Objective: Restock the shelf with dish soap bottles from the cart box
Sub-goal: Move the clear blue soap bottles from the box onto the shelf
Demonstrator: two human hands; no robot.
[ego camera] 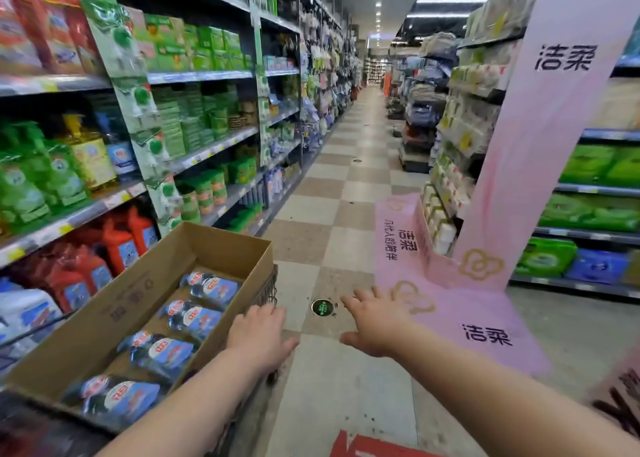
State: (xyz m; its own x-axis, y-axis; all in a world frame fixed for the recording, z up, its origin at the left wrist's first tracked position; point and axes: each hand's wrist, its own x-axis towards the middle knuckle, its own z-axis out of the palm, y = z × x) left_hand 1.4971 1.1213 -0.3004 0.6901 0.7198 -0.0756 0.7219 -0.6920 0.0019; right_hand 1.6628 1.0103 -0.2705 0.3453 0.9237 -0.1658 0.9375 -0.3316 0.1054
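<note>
An open cardboard box (104, 314) sits on a wire cart (268, 288) at lower left. Several clear dish soap bottles (187, 316) with blue and red labels lie on their sides inside it. My left hand (258, 335) rests on the box's right edge beside the cart rim, fingers spread, holding nothing. My right hand (375, 320) hovers open over the checkered floor, right of the cart. The shelf (72, 219) on the left carries green, yellow and blue dish soap bottles (86, 155), with red bottles (117, 245) on the level below.
A pink promotional display stand (485, 283) juts into the aisle on the right, with tissue packs beside it. A round green floor marker (322, 307) lies between my hands. The checkered aisle (346, 179) runs straight ahead between shelving.
</note>
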